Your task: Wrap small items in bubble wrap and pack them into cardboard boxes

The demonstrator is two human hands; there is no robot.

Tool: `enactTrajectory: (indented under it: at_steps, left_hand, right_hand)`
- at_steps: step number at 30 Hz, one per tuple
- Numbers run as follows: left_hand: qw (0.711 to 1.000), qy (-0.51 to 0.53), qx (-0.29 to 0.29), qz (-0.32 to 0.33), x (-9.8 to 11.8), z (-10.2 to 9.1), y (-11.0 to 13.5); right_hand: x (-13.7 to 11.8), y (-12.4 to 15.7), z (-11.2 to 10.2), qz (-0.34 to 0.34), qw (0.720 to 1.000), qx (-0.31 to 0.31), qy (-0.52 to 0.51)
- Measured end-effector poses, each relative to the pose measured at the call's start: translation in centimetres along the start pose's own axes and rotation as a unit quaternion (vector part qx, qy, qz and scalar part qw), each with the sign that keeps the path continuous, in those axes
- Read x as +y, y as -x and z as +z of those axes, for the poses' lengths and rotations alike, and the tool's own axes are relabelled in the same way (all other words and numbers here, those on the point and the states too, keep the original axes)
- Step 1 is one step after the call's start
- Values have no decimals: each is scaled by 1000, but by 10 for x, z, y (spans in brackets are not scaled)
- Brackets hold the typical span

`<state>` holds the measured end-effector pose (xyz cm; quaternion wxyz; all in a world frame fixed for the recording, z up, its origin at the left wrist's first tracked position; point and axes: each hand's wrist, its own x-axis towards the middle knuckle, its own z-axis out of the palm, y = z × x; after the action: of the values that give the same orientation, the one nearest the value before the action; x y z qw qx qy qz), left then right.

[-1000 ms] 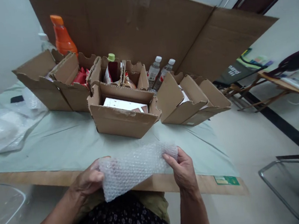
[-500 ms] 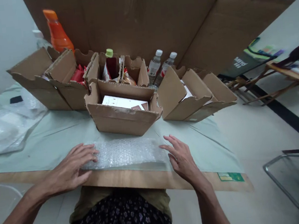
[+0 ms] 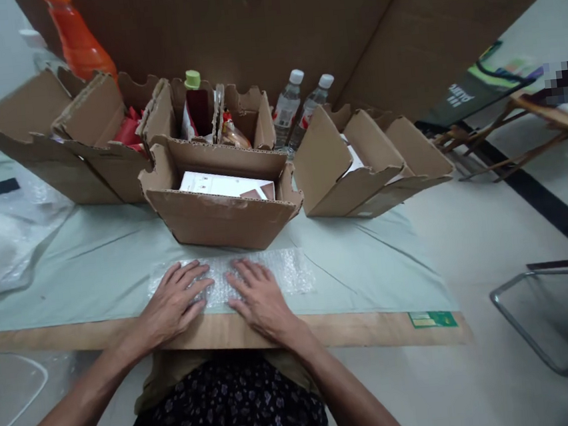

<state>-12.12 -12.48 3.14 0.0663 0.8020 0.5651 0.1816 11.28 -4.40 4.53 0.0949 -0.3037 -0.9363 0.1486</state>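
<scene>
Both hands lie flat on the bubble wrap point(image 3: 292, 271). Our left hand point(image 3: 175, 304) is on its left part and our right hand point(image 3: 256, 297) is near the middle. Fingers are spread wide, palms down, nothing gripped. The wrap is spread on the counter point(image 3: 366, 334), over the green cover point(image 3: 93, 271). Its near edge runs close to the counter's wooden lip and its far edge sits just beside the open cardboard box point(image 3: 215, 223), which has a white carton point(image 3: 211, 183) inside.

What could go wrong, as we judge it:

- **Wrap slides off:** It's light and slick and sits near the lip. If we drag the palms back toward us, it could slip off onto the lap or floor.
- **Right end curls:** Approx. the right third has no hand on it, so that end may lift or curl back up.
- **Cover bunches:** The green cover already shows creases. Pressing and pushing sideways could bunch it under the wrap.
- **Box gets shoved:** A push fwd could nudge the cardboard box into the boxes behind it. The water bottles point(image 3: 288, 105) stand upright just past those and look easy to tip.
- **Bubbles pop:** Too much palm pressure could burst them.
</scene>
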Motion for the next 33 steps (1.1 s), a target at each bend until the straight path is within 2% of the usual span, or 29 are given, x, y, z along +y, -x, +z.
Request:
enactTrajectory:
  at_steps: [2, 4, 6, 8, 10, 12, 13, 15, 18, 22, 24, 26, 29, 33]
  left_hand:
    - [1000, 26, 1, -1, -8, 8, 8]
    - [998, 58, 2, -5, -12, 10, 14]
    - [994, 104, 16, -18, -11, 3, 17]
    - [983, 156, 69, -73, -10, -11, 13]
    - [953, 200, 148, -172, -15, -29, 1]
    - [909, 236, 228, -256, -23, -46, -20]
    - [889, 256, 259, -277, -27, -51, -33]
    - [861, 310, 282, -287, -30, -55, -56]
    - [850, 364, 260, -280, -15, -42, -70]
    - [870, 354, 233, -253, 24, -18, -52]
    - [876, 353, 215, -249, 34, -12, -47]
    - [873, 357, 218, -250, 33, -12, -51]
    - [863, 368, 234, -257, 22, -14, -65]
    - [838, 388, 258, -285, 9, -20, -63]
  right_hand:
    - [27, 29, 3, 82, 995, 36, 38]
    - [58, 68, -4, 159, 980, 81, 84]
    - [83, 101, -18, 218, 961, 125, 118]
    - [93, 115, -34, 253, 941, 186, 124]
    - [89, 105, -48, 250, 935, 239, 76]
    - [75, 73, -58, 221, 940, 259, -21]
    - [68, 52, -62, 206, 941, 256, -76]
    - [58, 10, -67, 184, 939, 236, -169]
    - [58, -29, -71, 183, 923, 232, -247]
    - [74, -22, -76, 205, 899, 287, -260]
    - [82, -14, -78, 208, 896, 290, -264]
    - [87, -14, -78, 211, 895, 282, -275]
    - [86, -22, -76, 221, 893, 273, -280]
    - [60, -30, -73, 211, 901, 282, -254]
